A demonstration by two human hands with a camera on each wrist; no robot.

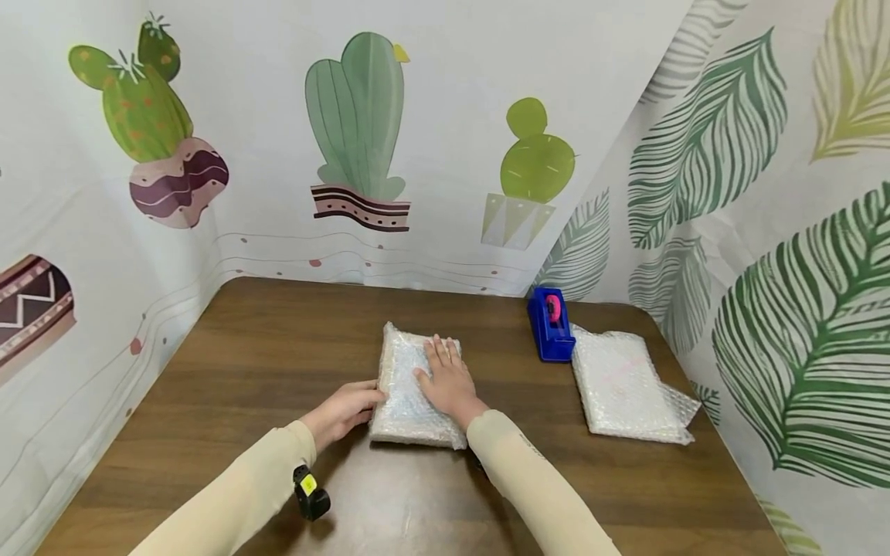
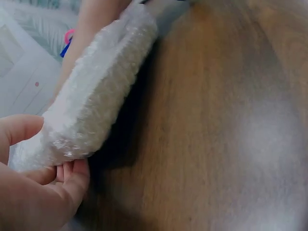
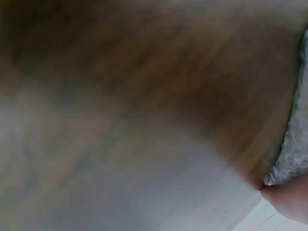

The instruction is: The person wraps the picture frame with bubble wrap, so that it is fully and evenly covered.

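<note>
A flat rectangular package in bubble wrap (image 1: pixel 403 421) lies on the wooden table in front of me. Its left edge is between the thumb and fingers of my left hand (image 1: pixel 341 413). In the left wrist view the left thumb (image 2: pixel 24 129) lies at the upper side, while the curled fingers reach beneath the package (image 2: pixel 98 86). My right hand (image 1: pixel 450 382) rests flat on the top right part, fingers spread and pointing away. Only a bit of the right hand (image 3: pixel 291 199) and a strip of the wrap (image 3: pixel 294 149) show in the right wrist view.
At the back right stands a blue tape dispenser (image 1: pixel 554 340) with a pink core. Right beside it lies a second bubble-wrapped package (image 1: pixel 622 386), with a flap of wrap sticking out. A patterned cloth (image 1: pixel 445 154) hangs behind the table (image 1: pixel 292 324).
</note>
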